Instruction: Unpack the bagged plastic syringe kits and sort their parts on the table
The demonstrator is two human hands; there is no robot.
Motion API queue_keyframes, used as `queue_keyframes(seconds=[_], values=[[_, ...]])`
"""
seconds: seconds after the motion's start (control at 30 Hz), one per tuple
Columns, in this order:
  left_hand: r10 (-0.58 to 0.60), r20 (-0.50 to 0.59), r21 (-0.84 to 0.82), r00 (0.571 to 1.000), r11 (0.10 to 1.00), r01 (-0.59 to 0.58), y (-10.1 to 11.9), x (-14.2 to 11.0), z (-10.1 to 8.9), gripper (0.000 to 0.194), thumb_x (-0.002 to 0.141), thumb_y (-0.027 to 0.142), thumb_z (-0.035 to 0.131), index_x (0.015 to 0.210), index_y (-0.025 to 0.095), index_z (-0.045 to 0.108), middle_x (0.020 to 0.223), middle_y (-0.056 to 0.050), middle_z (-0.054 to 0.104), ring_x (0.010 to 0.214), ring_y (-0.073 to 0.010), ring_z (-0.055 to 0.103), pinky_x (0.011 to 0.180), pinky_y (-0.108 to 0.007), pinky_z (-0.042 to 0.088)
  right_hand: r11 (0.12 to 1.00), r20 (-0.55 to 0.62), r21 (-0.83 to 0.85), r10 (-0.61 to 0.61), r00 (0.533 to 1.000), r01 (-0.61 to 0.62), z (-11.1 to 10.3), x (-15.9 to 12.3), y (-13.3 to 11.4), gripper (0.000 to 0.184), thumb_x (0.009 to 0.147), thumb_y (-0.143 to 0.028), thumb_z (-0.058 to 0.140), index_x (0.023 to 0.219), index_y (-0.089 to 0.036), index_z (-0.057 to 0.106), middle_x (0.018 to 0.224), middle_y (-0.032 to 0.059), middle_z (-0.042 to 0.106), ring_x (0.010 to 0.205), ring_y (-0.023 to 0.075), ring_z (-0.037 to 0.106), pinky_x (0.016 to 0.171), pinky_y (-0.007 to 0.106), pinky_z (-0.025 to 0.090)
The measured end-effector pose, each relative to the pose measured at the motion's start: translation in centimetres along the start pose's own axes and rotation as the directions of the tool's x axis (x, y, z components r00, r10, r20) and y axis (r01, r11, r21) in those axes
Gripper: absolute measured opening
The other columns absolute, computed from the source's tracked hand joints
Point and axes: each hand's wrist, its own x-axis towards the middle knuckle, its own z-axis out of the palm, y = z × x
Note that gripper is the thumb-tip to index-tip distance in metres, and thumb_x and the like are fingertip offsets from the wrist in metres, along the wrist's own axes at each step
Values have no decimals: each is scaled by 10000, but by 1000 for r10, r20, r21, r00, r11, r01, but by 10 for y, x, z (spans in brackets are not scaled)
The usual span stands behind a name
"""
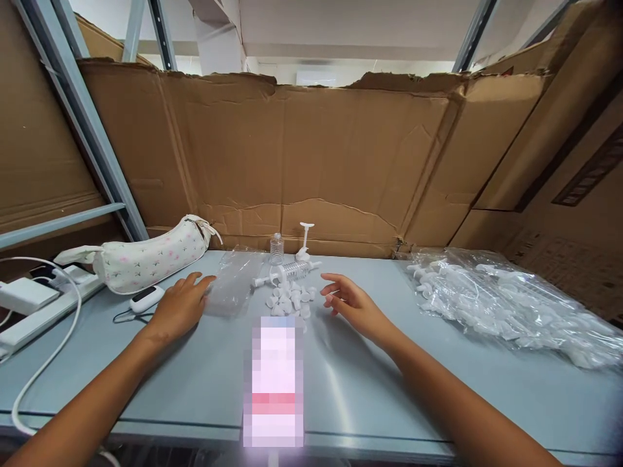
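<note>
No text can be read; the dark print point(591, 170) on the right-hand cardboard point(549, 227) is illegible.

White caps point(291, 299) obstruct the table point(370, 389), leaving room toward filled bag point(511, 311).

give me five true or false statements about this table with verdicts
1. The left hand is nearer the flat clear bag than the right hand is. True.
2. The bulky bag of white parts lies at the left. False: the bulky bag lies at the right.
3. Cardboard stands behind the table. True.
4. The patterned pouch hangs overhead. False: the pouch lies on the table.
5. A power strip lies at the left. True.
</note>
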Motion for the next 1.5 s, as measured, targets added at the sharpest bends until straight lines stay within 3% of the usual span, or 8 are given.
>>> queue_keyframes(seconds=[0.13, 0.27, 0.43, 0.63, 0.77, 1.1, 1.33, 1.5], values=[[104, -121, 27, 987, 994, -102, 31, 5, -17, 430, 883, 243, 349, 1268, 175, 528, 1309, -115, 523, 1157, -285, 500, 978, -430, 391, 1000, 15, -19, -5, 1000, 5, 1, 0, 2, 394, 846, -328, 510, 1230, -251, 475, 1018, 42, 545, 819, 149, 573, 715, 328, 499], [243, 39, -61, 969, 969, -241, 60, 22, -23, 423, 885, 273, 353, 1256, 195, 540, 1300, -69, 563, 1212, -251, 472, 1020, -400, 358, 1000, 20, -23, -14, 1000, 14, 1, 0, 3, 365, 845, -358, 512, 1188, -233, 502, 993, 45, 551, 814, 149, 578, 726, 327, 499], [93, 276, -69, 957, 995, -77, 58, 58, -11, 503, 887, 231, 295, 1373, 222, 426, 1455, -52, 413, 1329, -249, 366, 1060, -384, 308, 1000, 34, -11, -11, 999, 12, 1, 1, 4, 353, 859, -381, 510, 1176, -227, 501, 943, 36, 554, 780, 147, 594, 734, 337, 494], [-96, 390, 17, 916, 995, 97, 49, 79, -1, 506, 855, 403, 388, 1308, 214, 511, 1333, -180, 519, 1127, -393, 542, 852, -515, 443, 1000, 59, -20, -6, 998, 7, 2, 1, 4, 346, 857, -372, 508, 1168, -220, 505, 885, 22, 560, 754, 146, 578, 728, 334, 475], [-153, 392, 47, 907, 988, 146, 50, 76, 3, 539, 862, 446, 353, 1321, 199, 490, 1315, -200, 520, 1132, -391, 537, 845, -500, 449, 999, 63, -46, 8, 998, -5, 3, 0, 1, 334, 871, -358, 485, 1173, -218, 505, 875, 18, 567, 777, 154, 589, 750, 338, 460], [-140, 353, 34, 925, 990, 137, 51, 78, 8, 508, 871, 441, 353, 1320, 233, 469, 1374, -155, 440, 1183, -357, 487, 891, -454, 429, 997, 74, -72, 5, 997, 1, 4, -1, 0, 336, 877, -370, 488, 1176, -219, 505, 872, 26, 582, 792, 168, 594, 763, 354, 469], [-121, 285, -3, 951, 992, 128, 47, 85, 15, 495, 856, 421, 397, 1238, 145, 547, 1384, -201, 404, 1207, -357, 462, 912, -440, 415, 997, 74, -79, -13, 997, 19, 4, -2, 1, 351, 880, -365, 482, 1207, -238, 487, 871, 26, 592, 793, 175, 598, 761, 362, 473], [-67, 195, -63, 979, 995, 81, 52, 80, 6, 467, 855, 374, 413, 1241, 150, 551, 1393, -184, 427, 1246, -362, 424, 954, -467, 381, 996, 68, -91, -6, 998, 12, 4, -1, 3, 368, 877, -360, 484, 1225, -240, 476, 873, 24, 596, 798, 174, 604, 765, 360, 480]])
